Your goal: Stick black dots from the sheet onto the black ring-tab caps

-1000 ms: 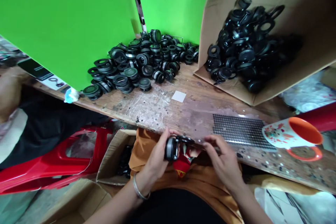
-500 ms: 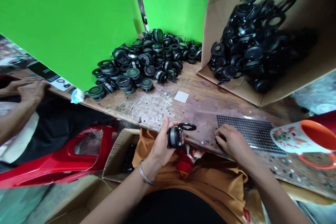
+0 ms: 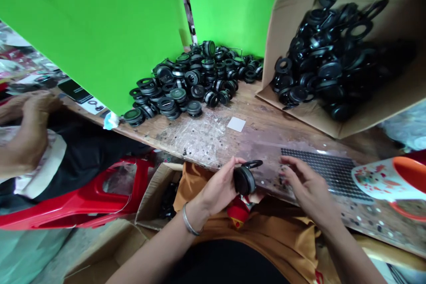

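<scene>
My left hand (image 3: 219, 186) grips a round black part with a ring loop (image 3: 245, 177) at the front edge of the wooden bench (image 3: 213, 137). My right hand (image 3: 304, 186) hovers just right of it, over the near corner of a dark dotted sheet (image 3: 328, 171), with the fingers curled as if pinching something too small to name. A heap of similar black round parts (image 3: 189, 82) lies at the back of the bench against a green screen (image 3: 100, 22).
A tilted cardboard box (image 3: 336, 49) full of black parts stands at the back right. A white and orange mug (image 3: 389, 179) lies at the right. A small white square (image 3: 236, 124) rests mid-bench. Another person's hands (image 3: 28, 128), a red chair (image 3: 83, 195) and an open carton (image 3: 156, 195) are at the left.
My left hand has turned the black part so its flat face shows. My right hand lifted off the dotted sheet and drew toward the part. The view shifted slightly.
</scene>
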The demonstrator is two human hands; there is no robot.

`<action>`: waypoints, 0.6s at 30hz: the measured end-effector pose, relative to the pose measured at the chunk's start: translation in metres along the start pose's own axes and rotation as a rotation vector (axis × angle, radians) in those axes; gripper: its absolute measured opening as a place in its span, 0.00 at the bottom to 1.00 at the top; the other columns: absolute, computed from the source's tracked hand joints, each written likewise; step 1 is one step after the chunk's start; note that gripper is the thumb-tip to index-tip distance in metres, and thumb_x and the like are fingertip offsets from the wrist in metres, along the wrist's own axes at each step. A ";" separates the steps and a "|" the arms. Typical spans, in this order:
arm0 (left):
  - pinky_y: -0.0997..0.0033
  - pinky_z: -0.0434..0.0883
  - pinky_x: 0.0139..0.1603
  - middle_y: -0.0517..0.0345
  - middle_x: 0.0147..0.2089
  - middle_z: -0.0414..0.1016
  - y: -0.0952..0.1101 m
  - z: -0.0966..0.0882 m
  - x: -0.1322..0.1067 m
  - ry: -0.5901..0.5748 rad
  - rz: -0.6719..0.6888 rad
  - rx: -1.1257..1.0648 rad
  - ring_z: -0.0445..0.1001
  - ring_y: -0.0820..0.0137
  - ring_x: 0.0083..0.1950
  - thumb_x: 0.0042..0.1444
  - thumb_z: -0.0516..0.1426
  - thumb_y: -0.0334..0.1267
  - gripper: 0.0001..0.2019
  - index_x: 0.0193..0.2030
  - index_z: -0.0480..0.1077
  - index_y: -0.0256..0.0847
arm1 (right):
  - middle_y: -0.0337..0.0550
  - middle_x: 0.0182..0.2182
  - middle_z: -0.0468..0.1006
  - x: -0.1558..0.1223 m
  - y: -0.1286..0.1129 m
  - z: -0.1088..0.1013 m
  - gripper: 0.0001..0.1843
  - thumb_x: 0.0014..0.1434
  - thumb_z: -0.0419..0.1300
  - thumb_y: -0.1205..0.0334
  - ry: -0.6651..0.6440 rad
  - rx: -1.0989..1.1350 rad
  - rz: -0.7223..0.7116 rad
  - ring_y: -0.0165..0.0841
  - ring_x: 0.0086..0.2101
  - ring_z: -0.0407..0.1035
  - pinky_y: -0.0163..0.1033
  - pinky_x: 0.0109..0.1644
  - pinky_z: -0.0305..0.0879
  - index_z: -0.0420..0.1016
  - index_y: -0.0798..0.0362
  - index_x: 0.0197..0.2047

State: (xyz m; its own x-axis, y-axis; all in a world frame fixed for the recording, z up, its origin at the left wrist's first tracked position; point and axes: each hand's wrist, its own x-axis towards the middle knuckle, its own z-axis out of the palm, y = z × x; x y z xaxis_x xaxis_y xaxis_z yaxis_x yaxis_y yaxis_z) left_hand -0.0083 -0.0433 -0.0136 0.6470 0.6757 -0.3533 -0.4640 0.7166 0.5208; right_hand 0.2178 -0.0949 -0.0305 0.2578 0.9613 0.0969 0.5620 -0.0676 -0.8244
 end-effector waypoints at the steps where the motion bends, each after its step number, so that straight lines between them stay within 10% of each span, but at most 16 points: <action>1: 0.70 0.68 0.44 0.54 0.44 0.74 -0.001 0.002 -0.001 -0.026 -0.039 0.012 0.73 0.69 0.42 0.65 0.53 0.48 0.13 0.47 0.69 0.42 | 0.47 0.45 0.76 -0.004 -0.007 0.003 0.22 0.64 0.55 0.50 -0.030 0.072 0.017 0.35 0.38 0.72 0.39 0.40 0.70 0.70 0.51 0.57; 7: 0.63 0.70 0.52 0.50 0.53 0.71 -0.003 0.017 -0.009 -0.193 -0.212 0.274 0.74 0.65 0.49 0.54 0.66 0.39 0.23 0.56 0.66 0.44 | 0.37 0.27 0.73 -0.027 -0.013 0.002 0.17 0.65 0.56 0.50 -0.337 0.364 0.125 0.28 0.25 0.67 0.33 0.31 0.67 0.77 0.52 0.47; 18: 0.51 0.71 0.52 0.43 0.56 0.71 -0.057 0.032 0.015 -0.578 -0.577 0.351 0.75 0.56 0.51 0.46 0.63 0.64 0.49 0.71 0.49 0.54 | 0.40 0.30 0.77 -0.138 0.023 -0.052 0.18 0.63 0.57 0.45 -0.030 0.426 0.419 0.33 0.30 0.72 0.39 0.37 0.72 0.76 0.50 0.42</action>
State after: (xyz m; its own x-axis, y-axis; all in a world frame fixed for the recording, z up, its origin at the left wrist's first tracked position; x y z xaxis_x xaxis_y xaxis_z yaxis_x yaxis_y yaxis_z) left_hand 0.0468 -0.0798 -0.0240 0.9711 -0.0357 -0.2359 0.1797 0.7601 0.6244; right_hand 0.2358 -0.2430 -0.0334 0.3636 0.8834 -0.2958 0.0508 -0.3359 -0.9405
